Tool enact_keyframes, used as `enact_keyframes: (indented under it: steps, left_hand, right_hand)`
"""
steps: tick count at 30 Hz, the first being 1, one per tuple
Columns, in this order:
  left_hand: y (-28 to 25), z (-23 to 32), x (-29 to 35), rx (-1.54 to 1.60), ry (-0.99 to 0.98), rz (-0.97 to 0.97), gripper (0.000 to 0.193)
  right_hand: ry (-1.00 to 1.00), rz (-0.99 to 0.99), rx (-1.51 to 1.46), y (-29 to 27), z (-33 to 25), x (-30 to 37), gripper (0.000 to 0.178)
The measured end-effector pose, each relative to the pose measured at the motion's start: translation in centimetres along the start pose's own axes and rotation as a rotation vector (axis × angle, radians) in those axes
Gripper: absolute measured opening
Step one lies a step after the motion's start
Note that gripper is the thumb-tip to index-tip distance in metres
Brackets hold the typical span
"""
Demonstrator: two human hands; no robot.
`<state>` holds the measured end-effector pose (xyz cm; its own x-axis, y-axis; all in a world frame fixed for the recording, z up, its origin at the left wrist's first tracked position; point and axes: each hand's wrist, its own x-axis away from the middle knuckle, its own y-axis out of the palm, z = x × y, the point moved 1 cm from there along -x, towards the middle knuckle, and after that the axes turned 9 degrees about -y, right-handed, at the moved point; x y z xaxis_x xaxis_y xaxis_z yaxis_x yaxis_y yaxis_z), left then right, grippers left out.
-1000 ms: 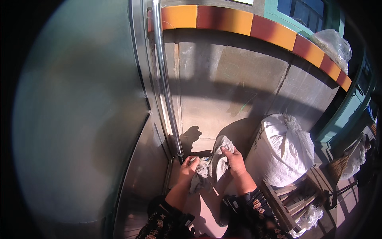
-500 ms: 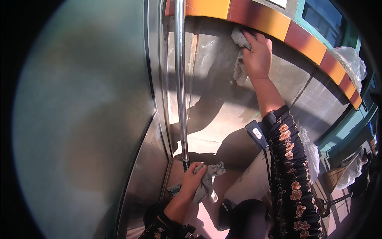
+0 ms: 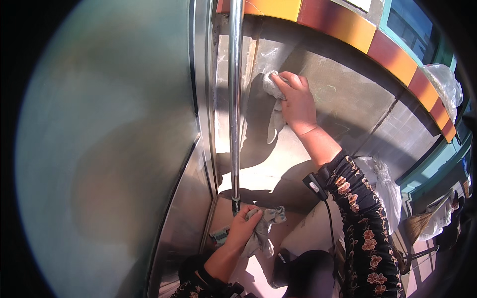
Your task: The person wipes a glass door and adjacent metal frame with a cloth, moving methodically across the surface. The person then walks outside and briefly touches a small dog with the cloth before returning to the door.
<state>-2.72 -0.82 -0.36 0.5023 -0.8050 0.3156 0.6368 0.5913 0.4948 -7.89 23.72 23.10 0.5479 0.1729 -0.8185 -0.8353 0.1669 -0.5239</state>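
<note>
My right hand [image 3: 299, 105] is closed round a bunched grey-white rag [image 3: 273, 85] and presses it on the grey wall [image 3: 338, 89], below the coloured ledge. One end of the rag hangs down under my fingers. Lower down, my left hand [image 3: 242, 228] grips a second cloth [image 3: 264, 229], grey and crumpled, with its thumb on top. That hand is beside the lower end of a shiny metal pole [image 3: 235, 114], which stands upright near the wall; whether it touches the pole I cannot tell.
A frosted glass panel [image 3: 114, 124] in a metal frame fills the left side. The yellow, orange and red ledge [image 3: 338, 22] curves across the top. At right are clear plastic bags [image 3: 390, 191] and a straw broom [image 3: 419, 224]. A black device [image 3: 315, 186] with a cable hangs near my right sleeve.
My right hand has carried its rag down and to the left along the wall, away from the ledge. The view has shifted slightly; my left hand still holds its cloth near the pole's foot.
</note>
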Motion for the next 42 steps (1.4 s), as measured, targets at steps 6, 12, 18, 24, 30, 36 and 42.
enact_keyframes:
  steps: [6,12,18,24,30,36,42]
  left_hand:
    - [0.1,-0.1,-0.1,0.008,-0.005,0.043,0.013]
    - [-0.2,-0.3,-0.3,-0.002,0.016,0.027,0.014]
    - [-0.2,0.2,0.2,0.034,0.027,0.033,0.014]
    - [-0.1,0.3,0.0,0.029,0.045,0.029,0.014]
    - [0.3,0.4,-0.3,-0.048,0.037,0.051,0.013]
    - [0.2,-0.1,-0.2,-0.002,0.015,0.047,0.013]
    - [-0.4,-0.2,-0.6,-0.035,0.052,0.032,0.010]
  right_hand:
    - [-0.023,0.207,0.196,0.5,0.9,-7.5,0.057]
    - [-0.165,-0.025,0.128,3.6,0.1,-2.1,0.062]
    - [-0.051,-0.497,-0.029,4.7,-2.9,3.0,0.056]
    - [-0.064,0.249,0.171,-0.4,0.0,-3.7,0.051]
    - [-0.011,0.136,0.180,1.5,1.3,-4.3,0.064]
    - [-0.128,-0.280,0.169,5.7,-1.3,4.5,0.064]
    - [0.027,-0.387,0.017,3.2,-2.0,3.9,0.060]
